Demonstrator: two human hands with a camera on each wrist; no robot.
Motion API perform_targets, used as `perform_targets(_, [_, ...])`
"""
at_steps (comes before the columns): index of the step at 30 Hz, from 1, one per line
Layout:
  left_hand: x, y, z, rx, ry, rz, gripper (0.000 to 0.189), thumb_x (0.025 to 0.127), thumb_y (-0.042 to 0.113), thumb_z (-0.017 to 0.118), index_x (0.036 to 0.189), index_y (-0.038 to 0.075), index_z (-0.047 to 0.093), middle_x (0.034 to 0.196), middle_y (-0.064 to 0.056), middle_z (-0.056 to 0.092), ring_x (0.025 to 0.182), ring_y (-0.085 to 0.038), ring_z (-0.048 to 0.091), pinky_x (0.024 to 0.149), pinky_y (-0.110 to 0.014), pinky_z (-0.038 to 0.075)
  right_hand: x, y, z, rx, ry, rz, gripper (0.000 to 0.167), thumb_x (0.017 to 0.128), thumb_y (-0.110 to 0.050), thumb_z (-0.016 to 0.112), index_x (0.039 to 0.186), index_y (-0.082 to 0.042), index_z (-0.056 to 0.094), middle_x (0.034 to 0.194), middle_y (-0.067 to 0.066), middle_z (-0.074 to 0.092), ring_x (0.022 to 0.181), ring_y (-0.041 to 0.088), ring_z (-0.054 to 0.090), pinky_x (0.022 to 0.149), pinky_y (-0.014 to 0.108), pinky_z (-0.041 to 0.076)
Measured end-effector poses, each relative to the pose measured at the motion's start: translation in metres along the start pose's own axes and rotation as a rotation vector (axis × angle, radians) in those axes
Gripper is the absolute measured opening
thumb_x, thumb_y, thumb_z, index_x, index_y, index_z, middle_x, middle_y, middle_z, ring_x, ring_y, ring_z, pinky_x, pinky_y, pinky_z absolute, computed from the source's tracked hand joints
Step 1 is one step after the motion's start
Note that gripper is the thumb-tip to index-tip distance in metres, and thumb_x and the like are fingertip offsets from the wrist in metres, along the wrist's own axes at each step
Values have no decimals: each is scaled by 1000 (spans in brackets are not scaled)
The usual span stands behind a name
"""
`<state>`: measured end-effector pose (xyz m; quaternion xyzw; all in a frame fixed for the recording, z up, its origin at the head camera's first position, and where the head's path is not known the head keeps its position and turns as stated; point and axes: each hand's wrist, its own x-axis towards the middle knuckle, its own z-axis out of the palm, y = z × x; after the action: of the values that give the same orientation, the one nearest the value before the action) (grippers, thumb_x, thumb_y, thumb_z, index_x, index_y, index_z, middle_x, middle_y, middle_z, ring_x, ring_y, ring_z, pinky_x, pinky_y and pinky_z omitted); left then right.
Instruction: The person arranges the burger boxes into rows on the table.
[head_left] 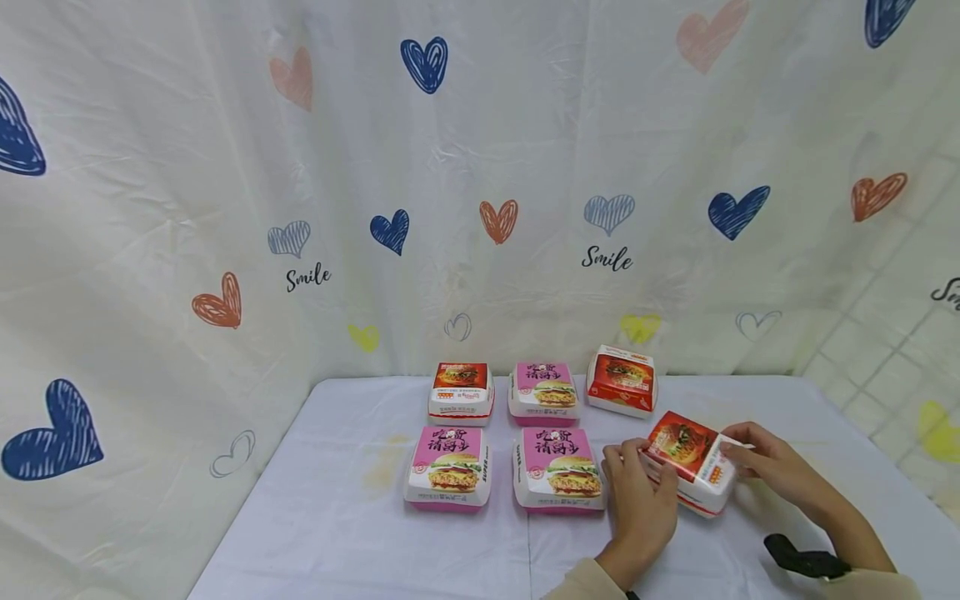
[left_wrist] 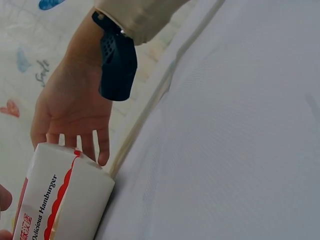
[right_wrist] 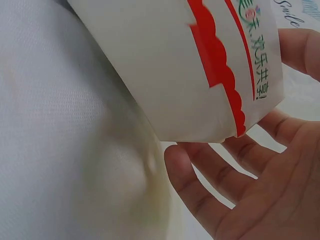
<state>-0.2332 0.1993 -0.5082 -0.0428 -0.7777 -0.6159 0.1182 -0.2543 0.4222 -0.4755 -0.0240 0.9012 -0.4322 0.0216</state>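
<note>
A red-and-white hamburger box sits at an angle between the two hands at the right of the table. My left hand holds its left end, thumb along the near side and fingers toward the back. At the opposite end, my right hand grips the box with the thumb over the top edge and the fingers around the far corner. The right wrist view shows that box's white side with a red scalloped band, the right hand curved around its end. "Delicious Hamburger" is printed on the side facing the left wrist camera.
Two pink-topped burger boxes stand in the front row. Behind them are a red-topped box, another pink one and a tilted red one. A heart-printed curtain hangs behind the white-covered table.
</note>
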Motion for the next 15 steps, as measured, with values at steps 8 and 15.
perform_targets(8, [0,1,-1,55,-16,23,49,86,34,76,131,28,58,121,13,43,117,-6,42,96,-32,43,0,-1,0,-8,-20,-5,44,109,-32,48,130,7,50,110,-4,62,87,-5,54,72,28,53])
perform_targets(15, [0,2,-2,96,-38,24,55,85,36,77,134,35,52,126,14,42,120,-6,41,100,-35,44,0,-2,-1,-58,-52,9,45,109,-35,45,131,4,52,121,11,61,90,-4,49,74,27,47])
